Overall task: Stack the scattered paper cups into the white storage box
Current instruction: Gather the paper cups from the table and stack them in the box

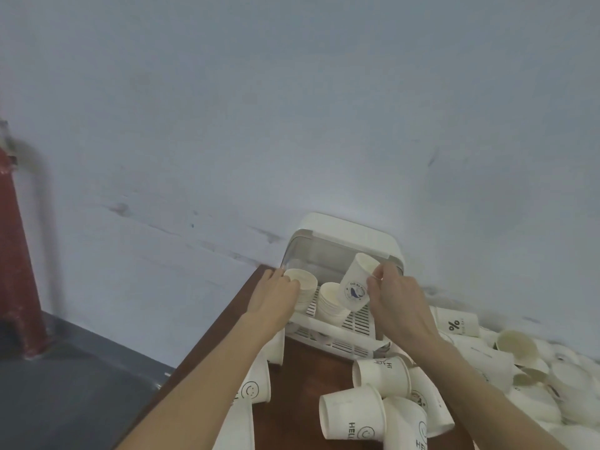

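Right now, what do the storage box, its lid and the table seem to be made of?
Storage box: probably white plastic, smooth, with moulded slots. Lid: likely clear, slightly frosted plastic, as the box's back shows through it. Table: red-brown, smooth, faintly glossy; wood or laminate, I cannot tell which.

A scuffed pale wall (292, 108) is filling the far view; a red pipe (16, 254) is standing left, above grey floor (65, 384), beside the brown bench (305, 378).

The box (341, 241) is set on the table (308, 378) against the wall (292, 108). Two cup stacks (328, 303) are placed side by side in it. Loose cups (383, 375) are scattered before it and to its right. A pipe (16, 238) is seen far left.
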{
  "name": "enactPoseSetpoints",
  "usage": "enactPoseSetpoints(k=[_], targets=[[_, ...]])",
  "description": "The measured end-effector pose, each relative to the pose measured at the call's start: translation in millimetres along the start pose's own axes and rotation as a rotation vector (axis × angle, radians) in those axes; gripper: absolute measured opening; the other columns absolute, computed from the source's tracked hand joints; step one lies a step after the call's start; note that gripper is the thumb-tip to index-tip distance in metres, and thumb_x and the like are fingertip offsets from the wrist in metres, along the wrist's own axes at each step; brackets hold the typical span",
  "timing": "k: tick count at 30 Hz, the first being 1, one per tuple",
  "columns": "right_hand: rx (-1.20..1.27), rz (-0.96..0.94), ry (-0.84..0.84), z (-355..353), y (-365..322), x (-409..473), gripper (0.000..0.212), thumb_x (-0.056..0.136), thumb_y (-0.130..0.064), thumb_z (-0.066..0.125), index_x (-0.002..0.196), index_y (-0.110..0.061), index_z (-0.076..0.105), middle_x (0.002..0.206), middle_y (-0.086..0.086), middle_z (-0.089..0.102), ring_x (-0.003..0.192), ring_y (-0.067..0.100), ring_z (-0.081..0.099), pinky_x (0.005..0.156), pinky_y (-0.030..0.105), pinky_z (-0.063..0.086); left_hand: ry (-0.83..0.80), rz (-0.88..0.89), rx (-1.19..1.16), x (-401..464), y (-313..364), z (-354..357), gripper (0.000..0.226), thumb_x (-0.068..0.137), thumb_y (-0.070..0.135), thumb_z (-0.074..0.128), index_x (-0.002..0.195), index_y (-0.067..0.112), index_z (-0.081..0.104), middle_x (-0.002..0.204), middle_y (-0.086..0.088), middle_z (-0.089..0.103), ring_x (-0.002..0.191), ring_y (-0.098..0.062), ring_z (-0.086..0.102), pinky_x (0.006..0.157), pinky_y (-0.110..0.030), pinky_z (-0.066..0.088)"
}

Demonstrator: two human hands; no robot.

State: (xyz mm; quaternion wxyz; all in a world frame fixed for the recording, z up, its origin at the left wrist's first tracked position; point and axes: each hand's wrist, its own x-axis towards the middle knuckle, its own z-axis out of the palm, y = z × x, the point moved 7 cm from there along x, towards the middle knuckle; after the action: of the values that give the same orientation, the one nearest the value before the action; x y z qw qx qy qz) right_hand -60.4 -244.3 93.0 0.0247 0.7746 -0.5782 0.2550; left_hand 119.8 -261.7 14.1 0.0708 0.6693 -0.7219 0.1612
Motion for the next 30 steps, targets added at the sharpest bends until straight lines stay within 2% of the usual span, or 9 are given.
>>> enactPoseSetpoints(k=[4, 12, 16, 20, 25, 30], targets=[[-0.031, -0.005, 0.012, 7, -5, 17, 0.010, 0.098, -0.021, 0.037, 0.098, -0.013, 0.043, 0.088, 0.009, 0.062, 0.082, 0.034, 0.057, 0.071, 0.045, 0.048, -0.010, 0.006, 0.005, -3, 3, 2, 0.032, 0.088, 0.011, 0.057, 0.120, 0.010, 0.054, 0.122, -0.011, 0.061, 0.122, -0.027, 0.045, 0.099, -0.035, 0.031], [-0.026, 0.006, -0.085, 51, 3, 22, 0.011, 0.100, -0.021, 0.037, 0.099, -0.011, 0.041, 0.091, 0.013, 0.064, 0.082, 0.037, 0.057, 0.069, 0.044, 0.048, 0.019, 0.004, -0.042, -5, 2, 4, 0.030, 0.086, 0.006, 0.055, 0.116, 0.012, 0.053, 0.114, -0.008, 0.063, 0.112, -0.025, 0.048, 0.095, -0.034, 0.032], [-0.069, 0.028, -0.143, 72, 9, 18, 0.012, 0.100, -0.021, 0.037, 0.103, -0.011, 0.043, 0.100, 0.013, 0.064, 0.091, 0.037, 0.058, 0.070, 0.040, 0.040, 0.023, 0.007, -0.048, -5, 2, 6, 0.030, 0.086, 0.006, 0.054, 0.115, 0.012, 0.053, 0.113, -0.008, 0.063, 0.112, -0.025, 0.047, 0.095, -0.035, 0.032], [-0.089, 0.036, -0.180, 89, 12, 12, 0.008, 0.097, -0.012, 0.038, 0.101, -0.010, 0.044, 0.101, 0.017, 0.064, 0.091, 0.039, 0.059, 0.074, 0.042, 0.047, 0.025, 0.024, -0.061, -6, 3, 5, 0.028, 0.086, 0.013, 0.055, 0.114, 0.013, 0.053, 0.112, -0.008, 0.063, 0.109, -0.025, 0.048, 0.094, -0.035, 0.032], [-0.095, 0.038, -0.247, 96, 12, 9, 0.019, 0.093, -0.009, 0.038, 0.110, -0.008, 0.047, 0.111, 0.014, 0.062, 0.098, 0.034, 0.058, 0.071, 0.036, 0.041, 0.053, 0.021, -0.089, -9, 2, -1, 0.038, 0.085, 0.017, 0.056, 0.123, 0.013, 0.048, 0.113, -0.007, 0.063, 0.108, -0.026, 0.048, 0.095, -0.035, 0.032], [-0.083, 0.023, -0.286, 96, 10, 0, 0.035, 0.088, -0.004, 0.040, 0.122, -0.006, 0.045, 0.115, 0.014, 0.059, 0.103, 0.033, 0.056, 0.077, 0.038, 0.045, 0.084, 0.010, -0.133, -19, -2, -9, 0.036, 0.088, 0.013, 0.051, 0.124, 0.016, 0.049, 0.111, -0.005, 0.064, 0.105, -0.024, 0.047, 0.094, -0.034, 0.032]])
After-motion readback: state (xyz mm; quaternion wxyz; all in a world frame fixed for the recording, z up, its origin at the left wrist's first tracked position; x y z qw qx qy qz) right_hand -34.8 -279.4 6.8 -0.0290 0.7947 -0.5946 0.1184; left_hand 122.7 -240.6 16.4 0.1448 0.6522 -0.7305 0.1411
